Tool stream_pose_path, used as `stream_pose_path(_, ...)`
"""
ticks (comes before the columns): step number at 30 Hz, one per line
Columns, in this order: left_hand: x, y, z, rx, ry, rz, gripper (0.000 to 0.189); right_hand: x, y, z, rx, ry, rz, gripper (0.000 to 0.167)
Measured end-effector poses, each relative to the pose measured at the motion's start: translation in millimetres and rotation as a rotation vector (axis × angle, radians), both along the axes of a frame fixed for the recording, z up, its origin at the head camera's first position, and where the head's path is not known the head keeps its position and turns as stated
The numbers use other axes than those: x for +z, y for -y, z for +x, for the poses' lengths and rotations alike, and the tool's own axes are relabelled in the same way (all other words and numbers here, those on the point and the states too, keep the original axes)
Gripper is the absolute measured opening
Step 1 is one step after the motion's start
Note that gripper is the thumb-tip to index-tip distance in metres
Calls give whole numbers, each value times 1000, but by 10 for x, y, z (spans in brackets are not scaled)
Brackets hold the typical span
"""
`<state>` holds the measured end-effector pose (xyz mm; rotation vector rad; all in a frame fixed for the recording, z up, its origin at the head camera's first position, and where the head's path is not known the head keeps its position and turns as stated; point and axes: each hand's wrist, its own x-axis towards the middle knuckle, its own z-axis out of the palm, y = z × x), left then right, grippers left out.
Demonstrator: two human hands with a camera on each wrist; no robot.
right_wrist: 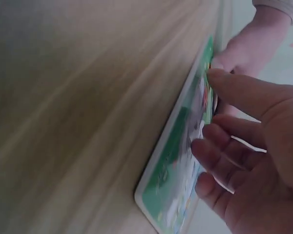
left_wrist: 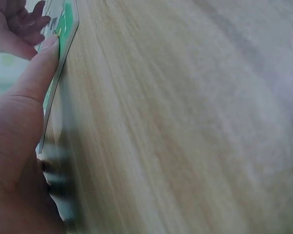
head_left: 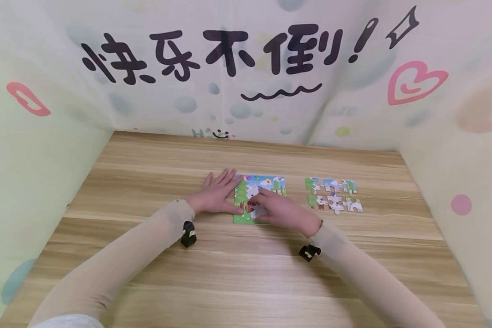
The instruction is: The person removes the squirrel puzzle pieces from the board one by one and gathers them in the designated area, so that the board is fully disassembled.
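Note:
A square picture puzzle board (head_left: 239, 217), with a white animal, green trees and blue sky, lies flat on the table. My left hand (head_left: 217, 195) rests at its left side, fingers spread and straight, the thumb (left_wrist: 41, 66) over the lower left edge of the board. Above the board's lower middle, my right hand (head_left: 280, 210) pinches a small reddish-brown puzzle piece (head_left: 250, 207) between thumb and forefinger. In the right wrist view the other fingers (right_wrist: 207, 151) curl loosely close over the board; the hand hides part of the picture.
Right of the board, several loose puzzle pieces lie in two rows, an upper row (head_left: 331, 185) and a lower row (head_left: 335, 203). The wooden table (head_left: 229, 278) backs onto a printed cloth (head_left: 213, 109). A black wrist camera (head_left: 188, 234) sits on the left sleeve, another (head_left: 309, 252) on the right.

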<state>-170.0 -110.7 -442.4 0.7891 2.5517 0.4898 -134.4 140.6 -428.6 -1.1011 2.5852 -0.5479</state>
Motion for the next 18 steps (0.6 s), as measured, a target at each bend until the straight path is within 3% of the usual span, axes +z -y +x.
stream_pose_path(10,30,21,-28,-24,24,18,106,-13,70,50,1,-67,40,55)
stream_pose_path(18,84,92,-86,-72,69,25,94,6,105,23,3,-45,61,61)
